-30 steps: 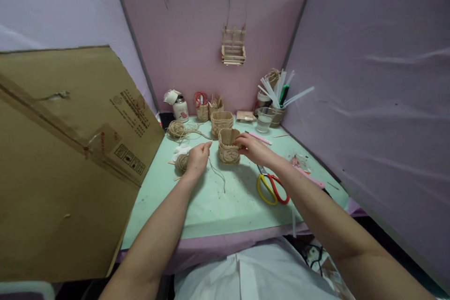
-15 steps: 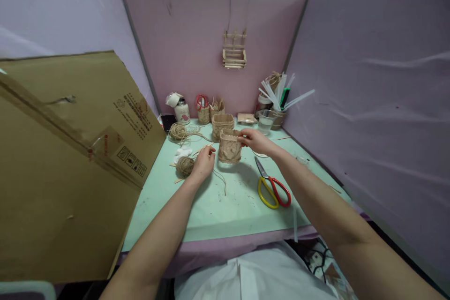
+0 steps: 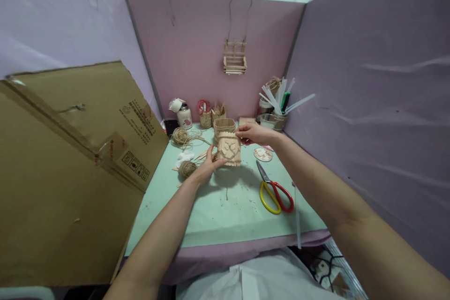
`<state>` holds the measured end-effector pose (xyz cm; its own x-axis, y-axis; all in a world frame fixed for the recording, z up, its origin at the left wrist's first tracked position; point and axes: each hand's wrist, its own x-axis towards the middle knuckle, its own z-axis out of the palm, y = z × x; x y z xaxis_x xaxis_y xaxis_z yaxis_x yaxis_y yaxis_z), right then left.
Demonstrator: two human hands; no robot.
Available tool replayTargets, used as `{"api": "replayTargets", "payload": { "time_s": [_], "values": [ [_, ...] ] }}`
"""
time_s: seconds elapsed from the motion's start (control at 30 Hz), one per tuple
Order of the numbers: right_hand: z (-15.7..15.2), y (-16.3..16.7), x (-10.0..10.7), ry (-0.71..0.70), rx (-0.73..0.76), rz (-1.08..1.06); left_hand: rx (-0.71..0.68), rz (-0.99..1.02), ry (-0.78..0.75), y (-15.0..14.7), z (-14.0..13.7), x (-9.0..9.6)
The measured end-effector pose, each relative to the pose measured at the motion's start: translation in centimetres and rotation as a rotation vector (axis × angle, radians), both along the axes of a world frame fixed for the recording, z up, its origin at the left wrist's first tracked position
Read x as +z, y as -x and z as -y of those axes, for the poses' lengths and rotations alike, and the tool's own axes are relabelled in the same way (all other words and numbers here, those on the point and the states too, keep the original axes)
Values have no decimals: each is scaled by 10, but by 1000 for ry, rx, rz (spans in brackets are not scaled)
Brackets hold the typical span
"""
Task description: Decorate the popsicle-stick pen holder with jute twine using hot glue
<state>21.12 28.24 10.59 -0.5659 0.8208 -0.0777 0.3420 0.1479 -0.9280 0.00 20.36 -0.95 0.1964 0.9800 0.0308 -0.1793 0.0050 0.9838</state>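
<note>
Between my hands is a small tan craft basket (image 3: 229, 149), with twine edging along its top and bottom and a raised pattern on its front. My right hand (image 3: 253, 134) pinches its upper right corner. My left hand (image 3: 208, 167) grips its lower left side, thumb across the front bottom edge. Right behind it stands a second woven basket (image 3: 224, 125), partly covered. A ball of brown twine (image 3: 187, 168) lies beside my left hand, near thin wooden sticks (image 3: 203, 154). To the right lie large scissors (image 3: 272, 192) with one yellow and one red handle.
A coil of twine (image 3: 180, 136), a white jar (image 3: 184, 116) and stick holders (image 3: 218, 110) line the back. White glue sticks (image 3: 277, 96) stand in a pot at back right. A cardboard box (image 3: 70, 173) walls the left side. A round patterned disc (image 3: 263, 154) lies right of the basket.
My left hand has moved right and up from beside the twine ball and taken hold of the basket. The basket has tilted, its front turning more toward me.
</note>
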Motion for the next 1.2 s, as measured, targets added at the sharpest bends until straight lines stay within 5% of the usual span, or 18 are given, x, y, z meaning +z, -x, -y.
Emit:
{"api": "replayTargets", "payload": {
  "time_s": [0.57, 0.77, 0.97, 1.2],
  "values": [
    [1, 3, -5, 81, -18, -37, -53, 100, 135, -14, 16, 17],
    [3, 4, -10, -31, -262, -212, 40, 130, 114, -16, 11, 12],
    [11, -6, -29, -127, -460, -310, 177, 141, 55, -15, 2, 4],
    [34, -12, -63, -153, -494, -240, 297, 98, 26, -15, 0, 3]
  ]
}}
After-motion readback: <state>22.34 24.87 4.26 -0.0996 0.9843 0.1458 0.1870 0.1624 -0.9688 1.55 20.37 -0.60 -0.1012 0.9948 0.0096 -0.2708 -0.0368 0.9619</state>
